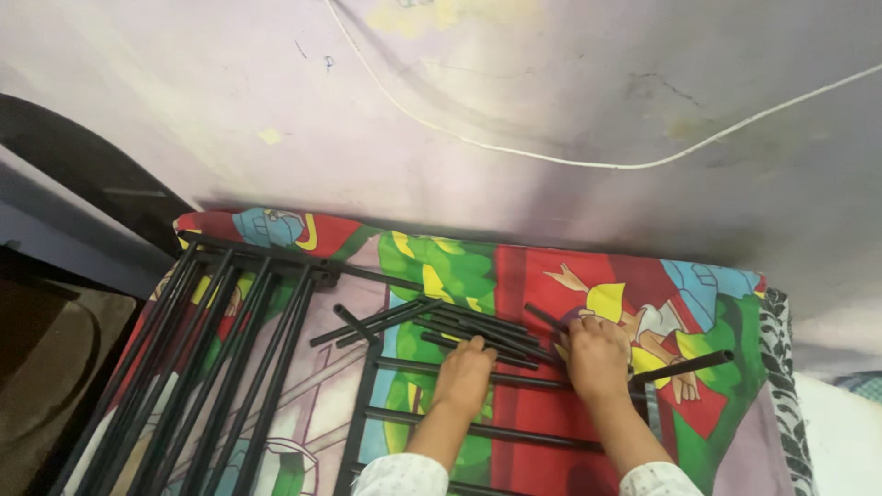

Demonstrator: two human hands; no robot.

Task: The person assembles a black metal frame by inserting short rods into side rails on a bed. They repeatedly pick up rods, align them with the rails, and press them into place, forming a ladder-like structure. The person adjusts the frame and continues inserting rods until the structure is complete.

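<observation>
Rods, black and thin, are piled loosely near the far edge of the bed, on a bright cartoon-print sheet. Both hands are laid palm-down on the pile. The left hand is pressed on the near side of the pile, fingers curled over a rod end; whether anything is actually clasped cannot be told, since the fingertips are hidden among the rods. The right hand is set on the pile's right end, fingers bent down onto the rods; its grip looks part-closed, yet a firm hold cannot be confirmed. One longer rod is seen sticking out from under the right hand toward the bed's right edge.

A ladder-like black frame is laid flat under the forearms, its rungs running across, so the pile is reached over it. A second, larger rack of long parallel bars is spread along the left side of the bed, set apart from the loose pile. Both are probably laid flat to keep parts from rolling on the soft surface.

Behind the bed, a pale stained wall is crossed by a white cable. A dark chair is partly visible at the far left.
</observation>
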